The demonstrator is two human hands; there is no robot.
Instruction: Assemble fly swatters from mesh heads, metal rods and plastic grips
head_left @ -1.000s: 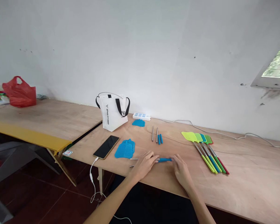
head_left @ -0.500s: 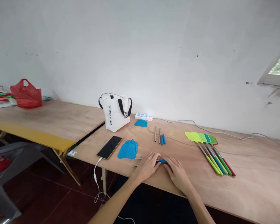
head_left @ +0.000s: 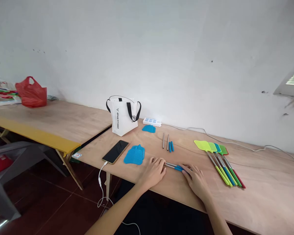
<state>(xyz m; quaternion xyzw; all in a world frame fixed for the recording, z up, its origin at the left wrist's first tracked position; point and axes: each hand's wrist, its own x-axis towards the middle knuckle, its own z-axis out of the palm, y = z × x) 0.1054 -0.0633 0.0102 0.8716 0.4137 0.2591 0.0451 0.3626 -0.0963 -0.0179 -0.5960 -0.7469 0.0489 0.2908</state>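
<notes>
On the plywood table [head_left: 259, 195], my left hand [head_left: 154, 169] rests with fingers curled over the metal end of thin telescopic rods. My right hand [head_left: 196, 178] lies over the blue grip of those rods [head_left: 172, 166], which stretch between the two hands. A stack of blue swatter heads [head_left: 134, 154] lies just left of my left hand. Two more rods with blue grips [head_left: 168, 143] lie further back.
Several finished fly swatters [head_left: 219, 156] with coloured handles lie at the right. A phone [head_left: 115, 151] on a white cable, a white tote bag [head_left: 123, 116], a power strip [head_left: 152, 122] and another blue head [head_left: 148, 128] lie behind. A red bag [head_left: 30, 92] sits on the left table.
My hands came together over the blue-handled rods, then drew apart again, so the metal shafts show between them. The view shifted slightly left.
</notes>
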